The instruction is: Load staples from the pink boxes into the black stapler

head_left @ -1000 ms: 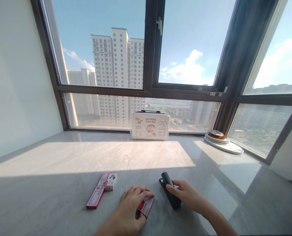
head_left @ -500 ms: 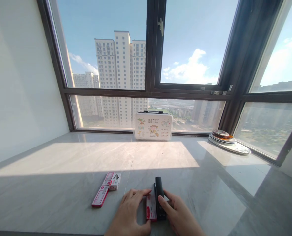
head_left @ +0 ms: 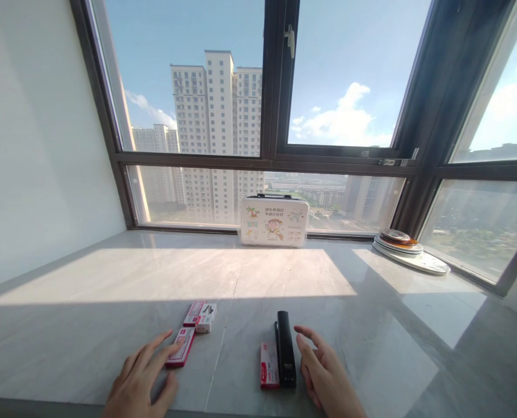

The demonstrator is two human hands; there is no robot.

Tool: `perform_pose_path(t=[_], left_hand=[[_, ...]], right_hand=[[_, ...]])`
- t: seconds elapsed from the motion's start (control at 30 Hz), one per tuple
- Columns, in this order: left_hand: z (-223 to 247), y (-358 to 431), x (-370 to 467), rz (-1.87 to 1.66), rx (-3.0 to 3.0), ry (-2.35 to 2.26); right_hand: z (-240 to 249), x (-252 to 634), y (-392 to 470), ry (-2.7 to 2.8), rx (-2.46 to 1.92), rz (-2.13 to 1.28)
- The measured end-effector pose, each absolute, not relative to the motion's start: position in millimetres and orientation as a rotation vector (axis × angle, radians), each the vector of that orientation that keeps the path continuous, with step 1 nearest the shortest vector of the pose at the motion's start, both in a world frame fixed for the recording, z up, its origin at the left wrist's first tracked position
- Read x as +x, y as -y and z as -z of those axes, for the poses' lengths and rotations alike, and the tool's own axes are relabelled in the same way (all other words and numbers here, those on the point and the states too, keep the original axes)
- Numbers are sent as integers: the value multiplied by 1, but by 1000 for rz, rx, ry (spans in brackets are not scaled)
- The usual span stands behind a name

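Observation:
My left hand [head_left: 143, 374] reaches over the nearer flat pink-and-white box [head_left: 180, 348], its fingers spread and the index fingertip over the box's top. Just beyond lie a second pink-and-white box [head_left: 193, 313] and a small white box [head_left: 206, 319] with a stapler picture, side by side. A black stapler [head_left: 286, 351] rests on the sill, and along its left side sits a red-and-white box [head_left: 269, 366]. To the right of the stapler is my right hand [head_left: 323, 366], fingers loosely bent, apart from it and holding nothing.
A white carry case [head_left: 275, 238] with cartoon prints stands against the window. Stacked plates [head_left: 398, 244] rest on a pale oval board [head_left: 435, 264] at the right. The marble sill [head_left: 110, 331] meets a white wall [head_left: 32, 145] on the left.
My left hand has left the red-and-white box and moved left to the nearer pink-and-white box. My right hand has let go of the stapler and drawn slightly right.

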State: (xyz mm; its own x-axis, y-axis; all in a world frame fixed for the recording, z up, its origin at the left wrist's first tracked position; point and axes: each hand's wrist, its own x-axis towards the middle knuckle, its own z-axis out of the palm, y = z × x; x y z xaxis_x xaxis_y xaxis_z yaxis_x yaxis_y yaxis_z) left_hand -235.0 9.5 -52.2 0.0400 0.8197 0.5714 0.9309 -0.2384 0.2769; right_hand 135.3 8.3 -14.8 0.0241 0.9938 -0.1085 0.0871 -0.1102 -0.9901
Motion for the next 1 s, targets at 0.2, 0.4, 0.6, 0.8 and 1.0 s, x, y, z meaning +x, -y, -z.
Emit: perform_pose_path(t=[0.2,0.4,0.6,0.8,1.0], left_hand=[[41,-2,-204,1003,-2571,1776],[2,-13,-134,1157,-2822,1801],[-5,-25,-83,1141,-3060,1728],[-3,-25,-81,1156,-3102,1705],[-17,-65,-157,1500,-2561,1845]], right_hand=[[7,135,-6,1322,-1418,-1173],[3,134,-7,1386,-1478,-1158],[5,135,-8,1439,-1439,-1202],[8,135,-6,1449,-1411,-1234],[18,137,-10,1450,-1401,-1208]])
